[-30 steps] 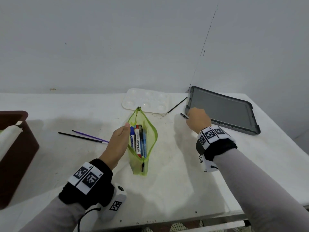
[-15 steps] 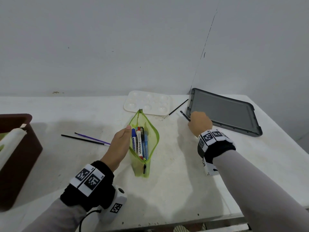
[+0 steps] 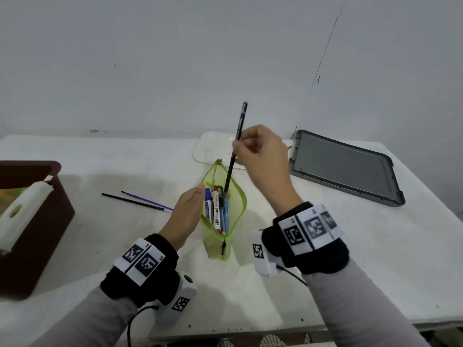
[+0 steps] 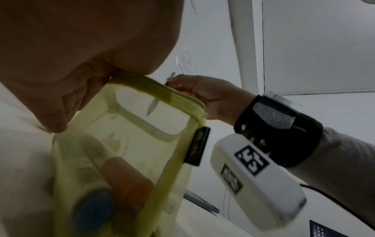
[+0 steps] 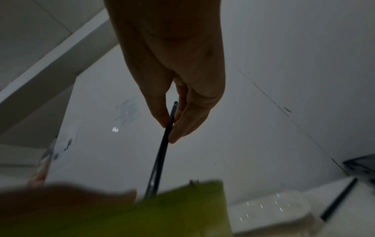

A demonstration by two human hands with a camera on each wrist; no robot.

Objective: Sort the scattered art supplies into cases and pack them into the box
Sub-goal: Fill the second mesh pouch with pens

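An open green mesh pencil case [image 3: 235, 216] lies at the table's middle with several markers [image 3: 216, 211] inside. My left hand [image 3: 190, 209] grips the case's left rim and holds the mouth wide; the left wrist view shows the rim [image 4: 142, 83] under my thumb. My right hand [image 3: 240, 146] pinches a black pencil [image 3: 239, 128] almost upright above the case. The pencil's lower tip reaches into the case's mouth, and shows through the mesh [image 4: 152, 107]. In the right wrist view the pencil [image 5: 164, 144] runs from my fingers [image 5: 160, 115] down to the case [image 5: 162, 213].
A brown box [image 3: 45, 241] with a white case [image 3: 22, 209] in it stands at the left edge. A black brush [image 3: 132, 202] and a purple brush [image 3: 150, 202] lie left of my left hand. Behind are a white palette [image 3: 213, 146], a grey lid [image 3: 345, 169] and another black brush [image 5: 338, 198].
My right hand picked the black pencil up from beside the grey lid and carried it left, over the case. The left hand has kept its hold on the case.
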